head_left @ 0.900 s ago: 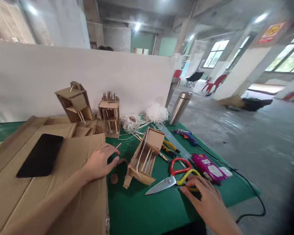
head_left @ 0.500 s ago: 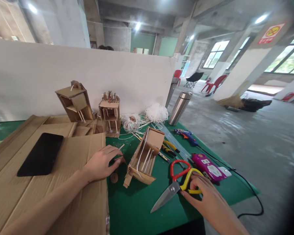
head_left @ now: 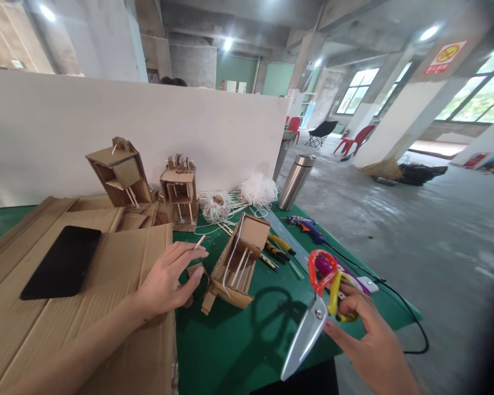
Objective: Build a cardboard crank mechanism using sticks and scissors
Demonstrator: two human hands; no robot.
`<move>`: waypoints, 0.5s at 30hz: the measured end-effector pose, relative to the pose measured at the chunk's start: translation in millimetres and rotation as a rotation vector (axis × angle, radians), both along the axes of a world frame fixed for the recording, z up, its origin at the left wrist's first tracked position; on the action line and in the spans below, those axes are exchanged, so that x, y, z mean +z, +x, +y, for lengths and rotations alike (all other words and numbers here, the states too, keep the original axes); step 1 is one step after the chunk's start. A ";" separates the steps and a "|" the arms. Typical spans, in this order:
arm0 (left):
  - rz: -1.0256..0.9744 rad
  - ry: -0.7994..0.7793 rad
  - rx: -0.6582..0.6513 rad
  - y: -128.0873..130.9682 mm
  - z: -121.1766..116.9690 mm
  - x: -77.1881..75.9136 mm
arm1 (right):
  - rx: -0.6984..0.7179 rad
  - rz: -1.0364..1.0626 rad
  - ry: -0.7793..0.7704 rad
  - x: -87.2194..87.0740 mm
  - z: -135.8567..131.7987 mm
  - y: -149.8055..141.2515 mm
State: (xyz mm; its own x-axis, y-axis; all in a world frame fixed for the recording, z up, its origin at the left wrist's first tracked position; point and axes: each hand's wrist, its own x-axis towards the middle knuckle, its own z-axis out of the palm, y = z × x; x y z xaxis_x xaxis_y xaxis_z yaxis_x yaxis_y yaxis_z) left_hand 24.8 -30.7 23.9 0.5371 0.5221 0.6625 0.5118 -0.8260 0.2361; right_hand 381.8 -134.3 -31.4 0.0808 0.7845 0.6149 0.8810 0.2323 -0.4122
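Observation:
My right hand (head_left: 368,323) grips the yellow handle of a pair of scissors (head_left: 307,334), with the other handle red and the blades together, pointing down toward the front. The scissors are above the green tabletop and cast a shadow on it. My left hand (head_left: 173,277) rests at the cardboard sheet's edge, thumb and fingers apart. A small cardboard piece (head_left: 195,269) shows between them, and a short thin stick (head_left: 200,241) is at the fingertips; whether it is held is unclear. Just right of that hand, an open cardboard box (head_left: 234,269) with white string and sticks lies tilted.
A black phone (head_left: 61,262) lies on the cardboard sheet (head_left: 119,274). Two cardboard models (head_left: 117,170) stand behind, beside bundled white string (head_left: 258,190). Pliers (head_left: 280,247), a glue gun (head_left: 308,226) with a trailing cord, and a steel flask (head_left: 296,182) are at right.
My right hand has lifted the scissors off the table and moved them right. The fingers of my left hand have spread and risen slightly from beside the cardboard box. The view has shifted slightly.

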 end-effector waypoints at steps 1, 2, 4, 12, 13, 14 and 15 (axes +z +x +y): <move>0.004 0.011 -0.018 5.4 -3.1 6.8 | 0.024 0.013 0.006 5.4 0.3 -1.5; 0.021 0.030 -0.033 11.6 -6.0 14.3 | 0.051 0.020 0.015 11.0 0.9 -3.9; 0.095 0.093 -0.069 26.1 -10.6 30.6 | 0.107 0.019 0.051 23.0 2.7 -11.4; 0.492 0.328 -0.276 77.0 -18.4 73.0 | 0.314 -0.108 0.176 63.0 14.5 -49.3; 0.497 0.359 -0.295 79.7 -18.8 73.4 | 0.331 -0.113 0.167 66.1 15.5 -51.6; 0.490 0.382 -0.308 81.6 -19.0 73.1 | 0.345 -0.118 0.152 69.0 16.2 -53.3; 0.474 0.397 -0.313 83.0 -18.7 72.6 | 0.359 -0.122 0.139 71.7 16.8 -54.5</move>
